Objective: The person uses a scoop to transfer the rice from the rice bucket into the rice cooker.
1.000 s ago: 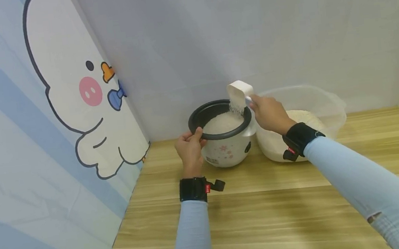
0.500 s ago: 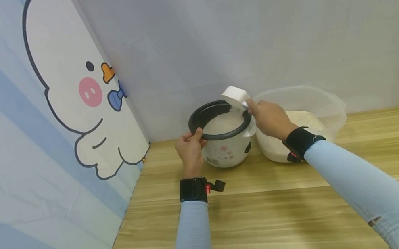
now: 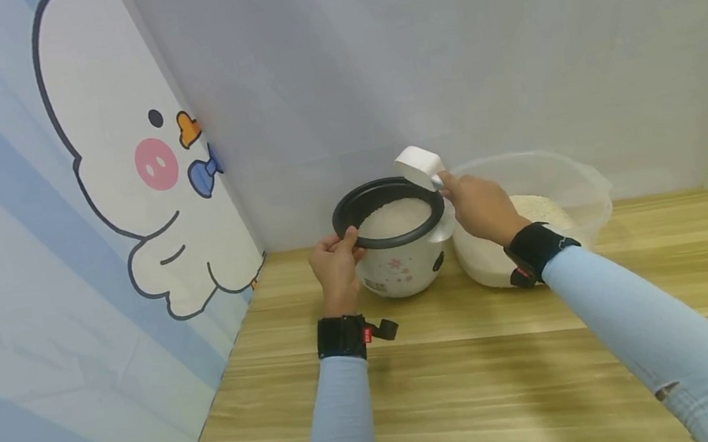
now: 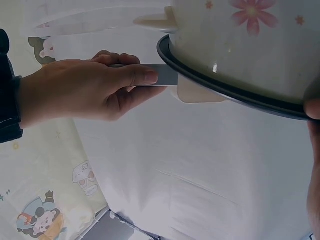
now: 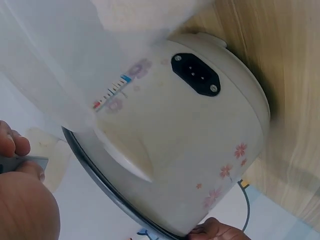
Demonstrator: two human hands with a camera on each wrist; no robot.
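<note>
1. I noted the wooden table (image 3: 474, 381) carrying everything, with a cartoon wall panel (image 3: 100, 204) on the left.
2. The clear plastic tub (image 3: 573, 180) of rice (image 3: 543, 207) stood far right, just beside the cooker.
3. The rice cooker (image 3: 397, 263) sat at the far middle of the table, its black inner pot (image 3: 353, 210) well filled with rice. I judged it heavy when loaded, its glazed shell slippery, so the stiff rim or side handle (image 5: 127, 155) is the sound hold.
4. My left hand (image 3: 335, 270) pinched the near left rim, thumb on top and fingers curled beneath.
5. My right hand (image 3: 482, 207) pinched the flat handle of the white scoop (image 3: 420, 167) between thumb and curled fingers, above the pot's far right edge. The scoop looked light, rigid and easily tipped.
</note>
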